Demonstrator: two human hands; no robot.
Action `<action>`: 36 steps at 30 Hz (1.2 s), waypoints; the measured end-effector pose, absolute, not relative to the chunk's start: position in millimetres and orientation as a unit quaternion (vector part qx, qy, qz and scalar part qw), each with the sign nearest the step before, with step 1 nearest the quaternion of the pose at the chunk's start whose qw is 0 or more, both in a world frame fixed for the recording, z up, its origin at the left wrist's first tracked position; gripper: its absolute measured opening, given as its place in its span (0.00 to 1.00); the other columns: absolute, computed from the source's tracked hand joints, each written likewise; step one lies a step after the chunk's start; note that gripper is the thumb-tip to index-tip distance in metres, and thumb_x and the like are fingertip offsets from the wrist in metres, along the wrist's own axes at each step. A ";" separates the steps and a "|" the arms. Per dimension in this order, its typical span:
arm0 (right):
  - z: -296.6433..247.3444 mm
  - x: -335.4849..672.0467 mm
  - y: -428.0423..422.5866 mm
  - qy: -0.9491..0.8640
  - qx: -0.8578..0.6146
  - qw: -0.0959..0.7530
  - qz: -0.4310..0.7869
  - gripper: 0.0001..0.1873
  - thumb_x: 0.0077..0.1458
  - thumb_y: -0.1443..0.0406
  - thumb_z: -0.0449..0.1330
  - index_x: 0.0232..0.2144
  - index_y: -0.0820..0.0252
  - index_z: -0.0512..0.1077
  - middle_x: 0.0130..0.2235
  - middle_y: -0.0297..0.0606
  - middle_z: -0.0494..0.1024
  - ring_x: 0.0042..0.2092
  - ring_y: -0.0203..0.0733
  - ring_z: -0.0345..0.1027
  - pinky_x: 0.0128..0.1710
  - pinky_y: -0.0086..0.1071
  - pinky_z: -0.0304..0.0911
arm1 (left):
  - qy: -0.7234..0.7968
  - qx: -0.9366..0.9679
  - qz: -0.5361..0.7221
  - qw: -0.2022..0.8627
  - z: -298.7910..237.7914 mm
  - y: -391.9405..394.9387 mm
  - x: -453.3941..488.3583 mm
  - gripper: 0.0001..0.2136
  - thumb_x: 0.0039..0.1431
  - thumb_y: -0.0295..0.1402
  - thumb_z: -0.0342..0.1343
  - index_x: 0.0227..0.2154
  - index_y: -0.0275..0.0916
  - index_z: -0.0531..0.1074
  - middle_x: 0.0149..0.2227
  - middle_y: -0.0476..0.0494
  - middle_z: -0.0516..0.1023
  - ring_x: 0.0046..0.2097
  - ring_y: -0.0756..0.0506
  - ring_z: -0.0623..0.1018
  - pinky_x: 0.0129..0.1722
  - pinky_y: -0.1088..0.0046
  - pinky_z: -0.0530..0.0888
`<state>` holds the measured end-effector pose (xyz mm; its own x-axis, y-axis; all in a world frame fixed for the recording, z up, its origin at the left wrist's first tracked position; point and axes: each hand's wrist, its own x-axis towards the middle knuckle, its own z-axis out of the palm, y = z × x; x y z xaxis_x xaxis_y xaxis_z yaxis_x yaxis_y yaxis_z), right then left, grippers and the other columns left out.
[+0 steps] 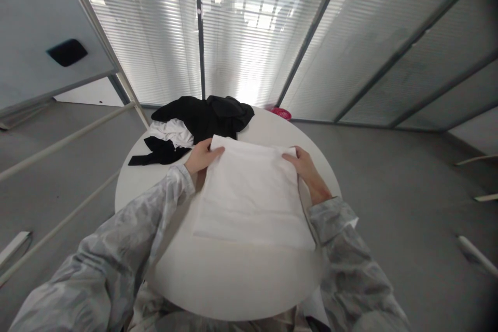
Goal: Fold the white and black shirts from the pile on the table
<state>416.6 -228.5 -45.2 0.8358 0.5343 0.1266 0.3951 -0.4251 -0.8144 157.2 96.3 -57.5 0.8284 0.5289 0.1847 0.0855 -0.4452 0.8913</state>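
Observation:
A folded white cloth (pixel 252 192) lies flat in the middle of a round white table (pixel 218 280). My left hand (pixel 202 158) grips its far left corner, fingers curled over the edge. At the far right corner my right hand (pixel 307 171) does the same, thumb on top of the fabric. Both sleeves are pale grey camouflage. The cloth's near edge rests loose on the table.
A heap of black garments (pixel 210 116) with a white piece (pixel 173 132) lies at the table's far left, just beyond the cloth. A red basket (pixel 280 112) shows behind the table. Glass walls with blinds stand at the back, a white railing at the left.

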 end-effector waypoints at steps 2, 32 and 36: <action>-49.5 419.5 -226.7 -0.282 -0.812 0.504 0.082 0.20 0.51 0.48 0.70 0.39 0.52 0.75 0.38 0.37 0.83 0.41 0.50 0.74 0.41 0.39 0.70 | 0.188 0.803 0.266 0.500 -61.7 96.7 157.4 0.26 0.63 0.53 0.67 0.53 0.37 0.81 0.52 0.36 0.87 0.52 0.37 0.83 0.51 0.64 0.79; -77.0 413.2 -209.1 -0.308 -0.797 0.519 -0.033 0.29 0.58 0.50 0.67 0.58 0.54 0.71 0.53 0.48 0.84 0.50 0.54 0.81 0.56 0.50 0.76 | 0.266 0.776 0.409 0.399 -67.9 107.8 151.7 0.13 0.66 0.41 0.64 0.48 0.42 0.84 0.45 0.41 0.90 0.46 0.39 0.88 0.48 0.63 0.82; -75.0 409.9 -209.7 -0.302 -0.789 0.531 -0.060 0.28 0.61 0.50 0.66 0.59 0.54 0.72 0.55 0.48 0.84 0.50 0.53 0.80 0.57 0.50 0.76 | 0.263 0.766 0.418 0.412 -70.0 109.9 152.9 0.12 0.65 0.39 0.65 0.47 0.41 0.84 0.45 0.40 0.90 0.45 0.40 0.88 0.49 0.62 0.83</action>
<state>409.9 -209.7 -75.0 0.8099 0.4135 0.4159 0.5409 -0.2524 -0.8023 152.9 109.9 -70.0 0.5133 0.7466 0.4232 0.0580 -0.5222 0.8509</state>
